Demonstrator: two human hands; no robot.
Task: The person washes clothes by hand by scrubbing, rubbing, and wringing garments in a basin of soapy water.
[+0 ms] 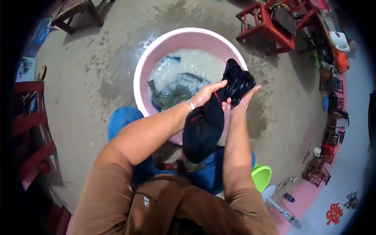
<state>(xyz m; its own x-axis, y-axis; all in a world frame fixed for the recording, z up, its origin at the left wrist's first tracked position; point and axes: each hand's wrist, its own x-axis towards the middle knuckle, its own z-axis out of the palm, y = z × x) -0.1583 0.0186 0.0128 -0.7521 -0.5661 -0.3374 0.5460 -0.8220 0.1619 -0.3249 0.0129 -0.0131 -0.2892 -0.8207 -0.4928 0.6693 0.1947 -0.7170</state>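
Observation:
A wet black garment (238,80) with thin red trim is bunched between my two hands, over the near right rim of a pink plastic tub (164,44). My left hand (207,93) grips the cloth from the left, thumb reaching along it. From the right, my right hand (243,101) supports the bunch on its palm, with the fingers partly hidden. A darker length of the same cloth (202,132) hangs toward my knees. Cloudy, sudsy water (202,61) fills the bottom of the tub, and grey-green clothes (179,92) lie soaking in it.
A red stool (264,29) stands at the upper right, a wooden stool (77,13) at the upper left. Red wooden furniture (29,123) lines the left side. A lime-green basin (261,177) sits by my right leg. Wet patches mark the concrete floor (88,97).

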